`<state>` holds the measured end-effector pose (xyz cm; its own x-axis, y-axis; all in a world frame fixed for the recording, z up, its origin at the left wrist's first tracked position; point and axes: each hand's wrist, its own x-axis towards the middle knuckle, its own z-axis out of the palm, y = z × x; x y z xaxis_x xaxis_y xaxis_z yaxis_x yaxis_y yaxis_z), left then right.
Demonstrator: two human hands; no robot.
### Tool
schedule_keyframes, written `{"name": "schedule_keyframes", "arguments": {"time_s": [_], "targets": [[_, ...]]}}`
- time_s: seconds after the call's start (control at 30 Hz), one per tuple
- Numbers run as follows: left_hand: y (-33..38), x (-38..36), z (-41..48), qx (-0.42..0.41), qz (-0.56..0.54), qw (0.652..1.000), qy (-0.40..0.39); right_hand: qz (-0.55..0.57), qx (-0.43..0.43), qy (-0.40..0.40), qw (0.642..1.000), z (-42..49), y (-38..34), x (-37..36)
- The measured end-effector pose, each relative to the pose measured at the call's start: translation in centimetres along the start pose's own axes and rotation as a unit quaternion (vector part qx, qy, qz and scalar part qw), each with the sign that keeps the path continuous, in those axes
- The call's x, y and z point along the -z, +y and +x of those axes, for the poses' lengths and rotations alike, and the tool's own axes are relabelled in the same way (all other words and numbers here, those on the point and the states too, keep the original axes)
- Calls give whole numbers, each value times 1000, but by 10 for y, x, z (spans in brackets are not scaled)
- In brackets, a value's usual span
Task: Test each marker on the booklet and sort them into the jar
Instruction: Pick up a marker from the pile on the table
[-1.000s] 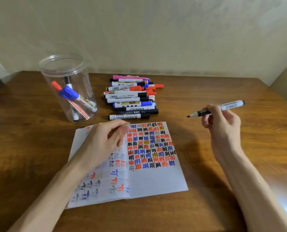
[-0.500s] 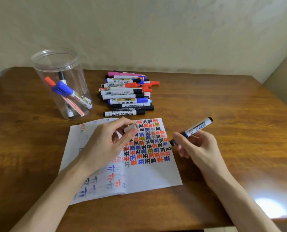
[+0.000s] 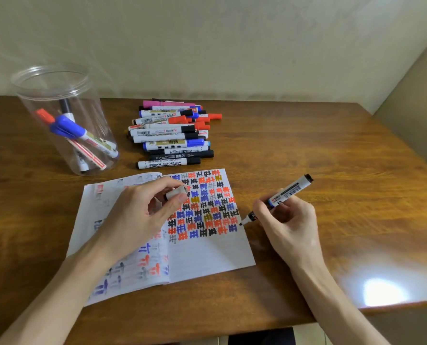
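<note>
The booklet (image 3: 207, 257) lies open on the table (image 3: 307, 145), near its front. Behind it sits the pile (image 3: 172, 135) of markers. Left of the pile stands the jar (image 3: 33, 100), with a few pens (image 3: 75, 128) inside. The left hand (image 3: 142, 212), with a cap (image 3: 176, 192), is over the booklet's middle. The right hand (image 3: 289, 220), just right of the booklet, holds a marker (image 3: 285, 192) with its tip at the page's right edge.

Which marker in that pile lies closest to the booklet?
The black-capped marker printed WHITEBOARD MARKER, frontmost in the pile, lying just beyond the booklet.

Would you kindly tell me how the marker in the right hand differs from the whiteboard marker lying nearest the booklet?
The held marker is uncapped; the whiteboard marker wears its black cap. The right hand holds the first tilted at the booklet edge; the second lies flat on the table. Both have white printed barrels.
</note>
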<state>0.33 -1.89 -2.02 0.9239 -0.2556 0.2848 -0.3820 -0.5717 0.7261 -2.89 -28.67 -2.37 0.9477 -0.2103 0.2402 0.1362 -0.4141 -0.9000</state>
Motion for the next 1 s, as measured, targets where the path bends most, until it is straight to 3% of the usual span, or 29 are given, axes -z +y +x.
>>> {"name": "schedule_keyframes", "arguments": {"time_s": [1.0], "targets": [[-2,2,0,1,19,1000,-5,-14,50,-6,999,1,5,-1]]}}
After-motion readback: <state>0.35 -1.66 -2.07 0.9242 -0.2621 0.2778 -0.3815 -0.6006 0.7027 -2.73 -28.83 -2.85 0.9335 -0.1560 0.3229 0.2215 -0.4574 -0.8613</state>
